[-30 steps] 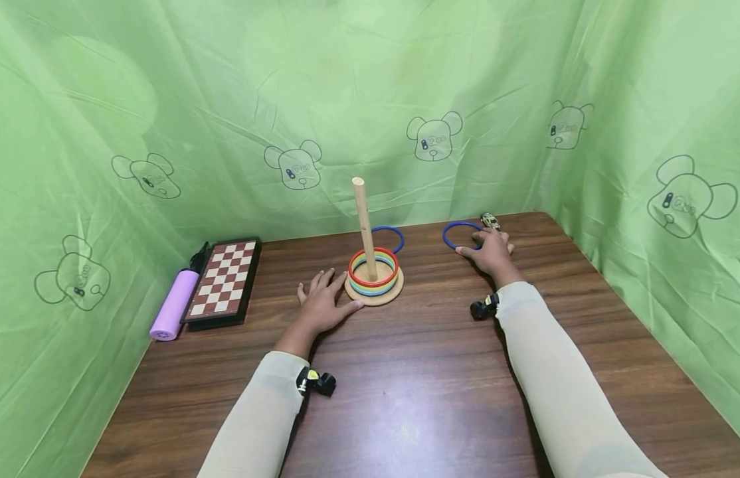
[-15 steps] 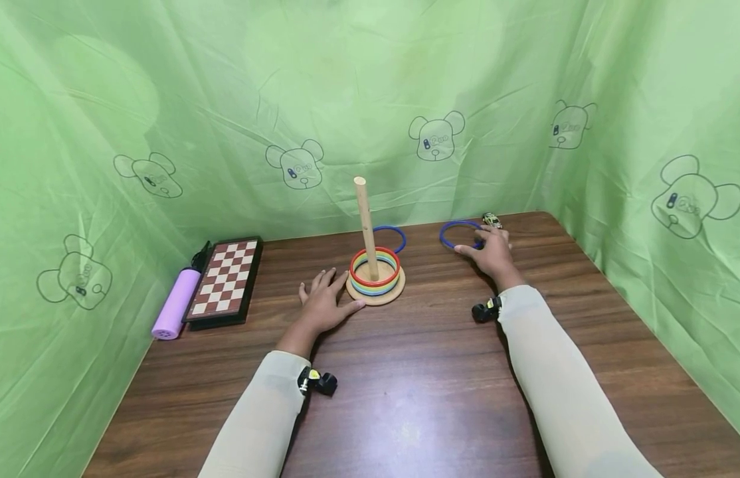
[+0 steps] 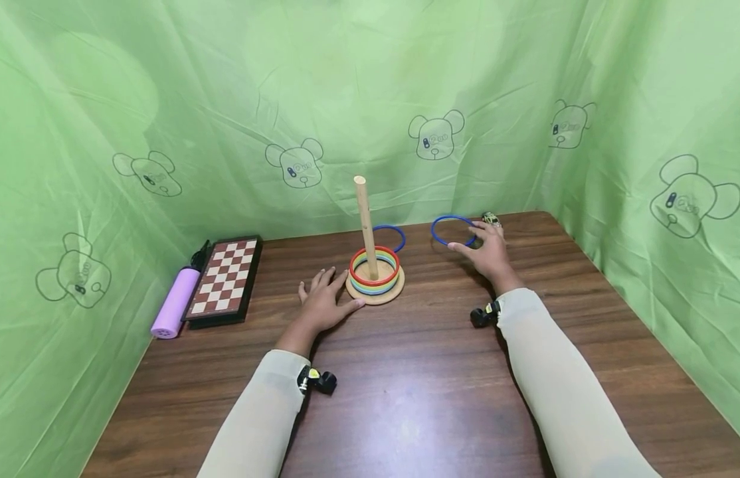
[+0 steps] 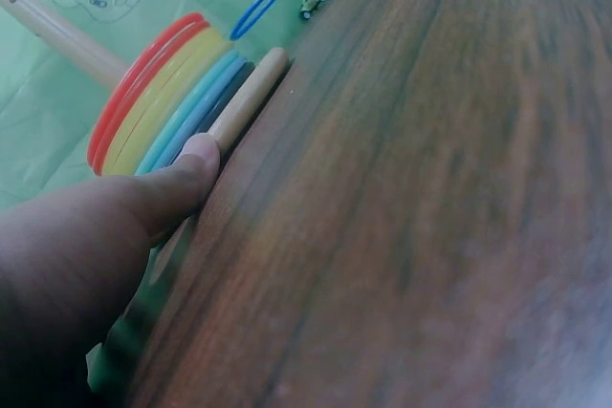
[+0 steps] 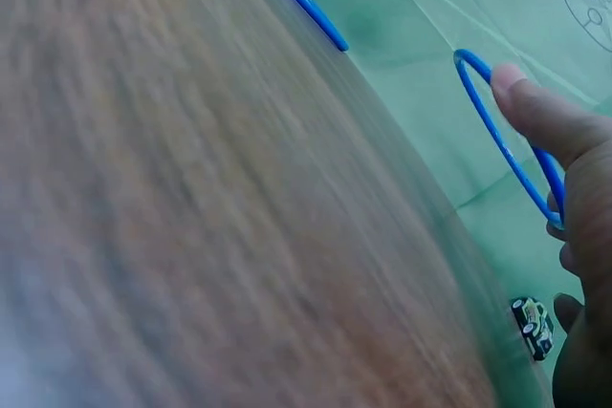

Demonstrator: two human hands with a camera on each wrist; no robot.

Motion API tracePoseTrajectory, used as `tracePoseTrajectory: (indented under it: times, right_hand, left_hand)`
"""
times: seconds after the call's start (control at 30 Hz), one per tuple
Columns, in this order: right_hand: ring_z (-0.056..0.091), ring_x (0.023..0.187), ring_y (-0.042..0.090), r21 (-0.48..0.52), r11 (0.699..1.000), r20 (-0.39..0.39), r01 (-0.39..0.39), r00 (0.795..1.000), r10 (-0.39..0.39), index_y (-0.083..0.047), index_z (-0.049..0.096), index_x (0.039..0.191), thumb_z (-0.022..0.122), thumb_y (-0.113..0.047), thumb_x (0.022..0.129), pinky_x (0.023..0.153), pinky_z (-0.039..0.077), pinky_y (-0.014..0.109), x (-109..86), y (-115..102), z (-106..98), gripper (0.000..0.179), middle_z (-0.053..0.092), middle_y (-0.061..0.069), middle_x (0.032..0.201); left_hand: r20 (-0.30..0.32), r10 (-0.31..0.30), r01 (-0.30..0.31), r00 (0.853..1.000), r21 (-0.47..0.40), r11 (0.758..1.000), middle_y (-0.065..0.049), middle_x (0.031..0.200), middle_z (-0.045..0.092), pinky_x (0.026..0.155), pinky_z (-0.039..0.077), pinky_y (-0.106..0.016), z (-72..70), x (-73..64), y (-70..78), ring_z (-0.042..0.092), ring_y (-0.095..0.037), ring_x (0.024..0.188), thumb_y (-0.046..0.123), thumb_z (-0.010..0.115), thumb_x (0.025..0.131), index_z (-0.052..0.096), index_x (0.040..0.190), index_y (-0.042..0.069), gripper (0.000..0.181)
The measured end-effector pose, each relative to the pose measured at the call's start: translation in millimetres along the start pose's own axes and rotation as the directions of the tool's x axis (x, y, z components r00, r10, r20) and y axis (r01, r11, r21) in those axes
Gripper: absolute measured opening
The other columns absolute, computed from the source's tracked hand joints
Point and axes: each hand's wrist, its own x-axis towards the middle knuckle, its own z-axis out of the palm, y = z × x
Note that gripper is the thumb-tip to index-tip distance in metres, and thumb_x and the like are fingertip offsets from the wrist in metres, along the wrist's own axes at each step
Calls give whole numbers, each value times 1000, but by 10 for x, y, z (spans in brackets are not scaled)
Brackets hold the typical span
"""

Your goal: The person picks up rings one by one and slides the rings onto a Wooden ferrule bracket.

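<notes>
A wooden ring-toss stand has an upright peg point(image 3: 365, 219) on a round base point(image 3: 377, 300). Stacked rings point(image 3: 374, 282) in red, yellow, green and blue circle the peg at its foot. My left hand point(image 3: 323, 307) lies at the left of the base, fingers spread; its thumb touches the rim in the left wrist view. With thumb and fingers, my right hand point(image 3: 488, 253) pinches a blue ring point(image 5: 488, 121), raised off the table and tilted. Another blue ring point(image 3: 396, 232) lies behind the stand, partly hidden by it.
At the left are a checkered board point(image 3: 223, 277) and a purple cylinder point(image 3: 176, 304) with a black end. A small toy car point(image 3: 491, 218) sits by the back edge, behind my right hand. Green cloth point(image 3: 358, 79) walls the table point(image 3: 418, 372) at the back and sides.
The pinched blue ring has moved slightly left and up from the table with my right hand. My left hand, the stand and its stacked rings stay in place.
</notes>
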Motion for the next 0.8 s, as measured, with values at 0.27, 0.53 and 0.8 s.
tracePoseTrajectory:
  times: [0.27, 0.53, 0.8]
  right_hand:
    - [33, 161, 41, 51, 997, -26, 58, 998, -57, 6, 60, 152, 95, -44, 86, 132, 28, 64, -39, -153, 19, 90, 51, 16, 167]
    - [41, 155, 40, 70, 986, -101, 149, 985, -141, 5, 66, 146, 100, -36, 80, 129, 32, 63, -29, -355, 45, 85, 60, 15, 161]
    - [47, 149, 40, 71, 975, -127, 212, 971, -202, 7, 68, 143, 102, -26, 78, 126, 36, 60, -47, -611, 67, 81, 63, 17, 158]
  left_hand:
    - [-3, -5, 5, 1000, 2, 1000, -13, 181, 28, 127, 2, -83, 16, 5, -10, 17, -40, 170, 78, 66, 95, 38, 172, 30, 94]
    - [7, -12, 12, 1000, 7, 1000, -13, 181, 27, 127, 2, -83, 20, 9, -13, 16, -41, 170, 79, 65, 95, 37, 172, 32, 94]
    - [6, -10, 9, 1000, 7, 1000, -13, 181, 27, 127, 1, -83, 20, 13, -20, 15, -40, 171, 79, 65, 95, 37, 172, 32, 95]
